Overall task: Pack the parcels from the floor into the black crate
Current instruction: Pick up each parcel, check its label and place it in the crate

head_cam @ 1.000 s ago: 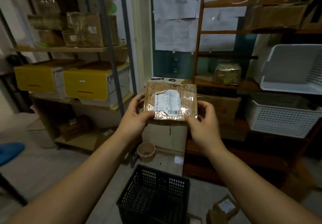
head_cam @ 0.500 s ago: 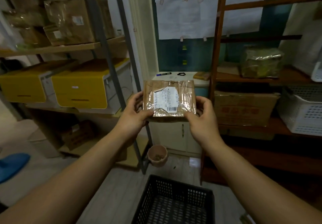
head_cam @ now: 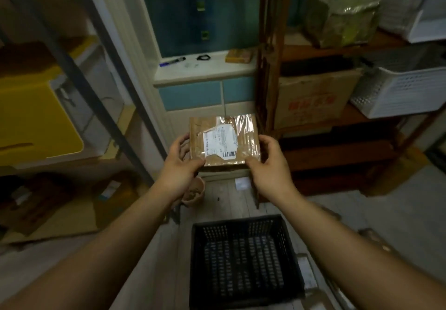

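A flat brown parcel (head_cam: 224, 138), taped over and bearing a white address label, is held up in front of me at mid-frame. My left hand (head_cam: 179, 167) grips its left edge and my right hand (head_cam: 268, 162) grips its right edge, thumbs on the front face. Below the parcel, on the floor, stands the black crate (head_cam: 243, 265) with perforated walls; nothing shows inside it. Another parcel (head_cam: 305, 271) lies on the floor against the crate's right side, mostly hidden by my right forearm.
A metal rack with yellow boxes (head_cam: 36, 116) stands left, a wooden shelf (head_cam: 268, 73) with a cardboard box (head_cam: 316, 99) and white baskets (head_cam: 405, 90) right. A small brown pot (head_cam: 194, 192) sits on the floor beyond the crate, before a white-and-blue cabinet (head_cam: 205, 92).
The view has tilted down, so the crate now shows almost whole. Both hands keep the same hold on the parcel, which sits lower and closer above the crate.
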Motion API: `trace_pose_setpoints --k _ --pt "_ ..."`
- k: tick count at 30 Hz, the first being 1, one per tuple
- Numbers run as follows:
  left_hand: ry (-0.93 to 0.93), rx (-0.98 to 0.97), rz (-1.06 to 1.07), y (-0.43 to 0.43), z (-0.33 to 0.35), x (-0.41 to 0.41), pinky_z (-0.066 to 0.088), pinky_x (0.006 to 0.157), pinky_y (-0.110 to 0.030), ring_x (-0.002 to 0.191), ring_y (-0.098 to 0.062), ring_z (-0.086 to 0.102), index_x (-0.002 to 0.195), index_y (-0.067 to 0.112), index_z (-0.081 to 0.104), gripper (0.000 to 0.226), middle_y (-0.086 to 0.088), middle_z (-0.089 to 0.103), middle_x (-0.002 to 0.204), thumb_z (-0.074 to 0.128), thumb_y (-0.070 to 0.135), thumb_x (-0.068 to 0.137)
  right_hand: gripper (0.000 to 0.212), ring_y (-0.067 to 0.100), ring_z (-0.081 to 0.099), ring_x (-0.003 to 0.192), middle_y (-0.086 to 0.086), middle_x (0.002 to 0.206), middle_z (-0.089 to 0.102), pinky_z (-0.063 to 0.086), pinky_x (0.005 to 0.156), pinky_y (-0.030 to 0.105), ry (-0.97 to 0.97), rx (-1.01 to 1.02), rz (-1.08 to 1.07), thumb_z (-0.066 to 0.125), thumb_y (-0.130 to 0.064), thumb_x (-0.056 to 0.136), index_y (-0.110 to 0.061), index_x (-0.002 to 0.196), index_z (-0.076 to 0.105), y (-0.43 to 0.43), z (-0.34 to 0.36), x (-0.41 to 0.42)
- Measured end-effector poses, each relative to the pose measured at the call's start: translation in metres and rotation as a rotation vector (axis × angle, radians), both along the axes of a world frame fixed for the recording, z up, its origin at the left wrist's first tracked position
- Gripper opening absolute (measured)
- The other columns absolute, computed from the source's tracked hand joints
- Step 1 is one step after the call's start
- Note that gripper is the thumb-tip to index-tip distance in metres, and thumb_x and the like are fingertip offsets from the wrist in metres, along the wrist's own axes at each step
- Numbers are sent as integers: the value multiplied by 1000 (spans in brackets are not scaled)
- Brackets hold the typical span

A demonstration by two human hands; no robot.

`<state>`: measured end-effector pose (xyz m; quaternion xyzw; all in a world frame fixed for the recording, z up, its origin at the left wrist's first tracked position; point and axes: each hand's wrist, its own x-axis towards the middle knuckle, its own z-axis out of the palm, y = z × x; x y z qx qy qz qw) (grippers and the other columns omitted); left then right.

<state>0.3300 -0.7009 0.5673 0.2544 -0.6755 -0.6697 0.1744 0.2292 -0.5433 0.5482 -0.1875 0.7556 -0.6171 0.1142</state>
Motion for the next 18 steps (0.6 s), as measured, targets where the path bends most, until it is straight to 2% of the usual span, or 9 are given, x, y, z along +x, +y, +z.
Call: trace_pose_setpoints --k 4,6,9,12,14,16,18 --pt "-118 15 -26 -28 -77 0 50 93 -33 113 -13 56 142 28 29 68 10 54 126 63 8 86 47 3 49 103 -17 110 48 39 71 10 -95 116 -20 60 -19 92 -30 133 40 -28 -74 15" --pt "-167 20 -50 -40 -130 1 53 86 -30 103 -6 59 138 29 33 65 16 58 114 66 13 84 50 4 50 106 -18 112 48 44 79 13 -144 167 10 58 -15 93 -29 136 37 -39 -121 18" --pt "-258 -13 -87 -53 -229 4 53 89 -38 103 -10 62 127 37 40 57 13 63 109 72 27 80 52 7 50 115 -12 124 51 47 98 28 -188 252 72 55 -11 93 -30 138 36 -51 -208 16" --pt "-358 -76 -42 -56 -337 5 51 93 -41 102 -6 58 121 42 41 51 21 56 108 72 34 80 54 9 52 118 -8 131 53 46 101 30 -209 326 134 55 -8 92 -29 139 39 -57 -316 8" --pt "-437 -140 -35 -54 -408 1 49 96 -43 109 -13 58 125 32 44 51 11 58 117 70 35 81 52 9 51 120 -7 133 52 44 102 29 -191 396 183 57 -13 91 -29 137 41 -57 -391 6" --pt "-483 -180 -26 -50 -475 -3 47 98 -36 114 -14 56 127 25 47 46 7 58 121 66 30 86 53 11 50 120 -5 135 49 44 102 29 -138 495 244 58 -22 91 -30 140 38 -55 -464 4" --pt "-520 -198 -22 -46 -542 -5 43 91 -24 108 -7 55 123 27 48 35 16 55 109 60 24 90 55 16 49 120 0 135 45 42 102 29 -115 584 295 55 -24 92 -28 143 34 -53 -540 2"
